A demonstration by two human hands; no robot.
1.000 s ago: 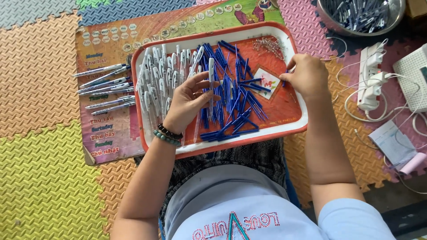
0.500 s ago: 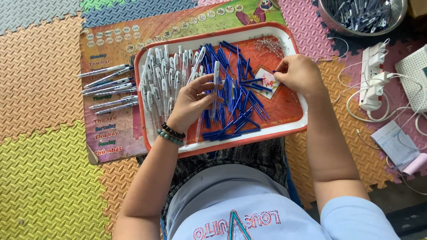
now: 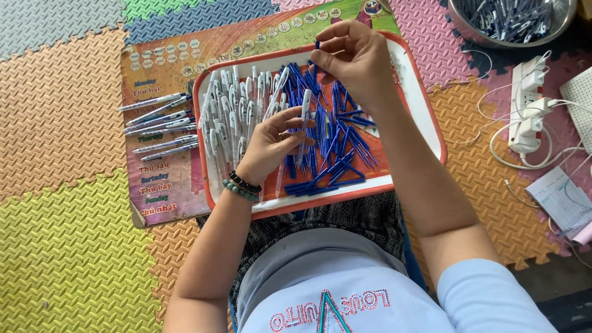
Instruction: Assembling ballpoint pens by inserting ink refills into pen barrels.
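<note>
An orange tray with a white rim [image 3: 425, 117] lies in front of me, holding several white pen barrels [image 3: 231, 117] on its left side and a heap of blue refills [image 3: 336, 145] in the middle. My left hand [image 3: 271, 142] grips one white pen barrel [image 3: 304, 120] upright over the heap. Raised over the tray's far edge, my right hand [image 3: 354, 58] pinches a small blue pen part [image 3: 317, 48] between its fingertips.
Several finished pens [image 3: 157, 120] lie in rows on a colourful printed sheet [image 3: 160, 185] left of the tray. A metal bowl of blue parts [image 3: 512, 18] stands at the top right. A white power strip [image 3: 527, 105] with cables and a paper slip [image 3: 564, 197] lie at right on foam mats.
My right hand has lifted from the tray's right side and moved left and up with a small blue part. My left hand stays over the heap with the white barrel.
</note>
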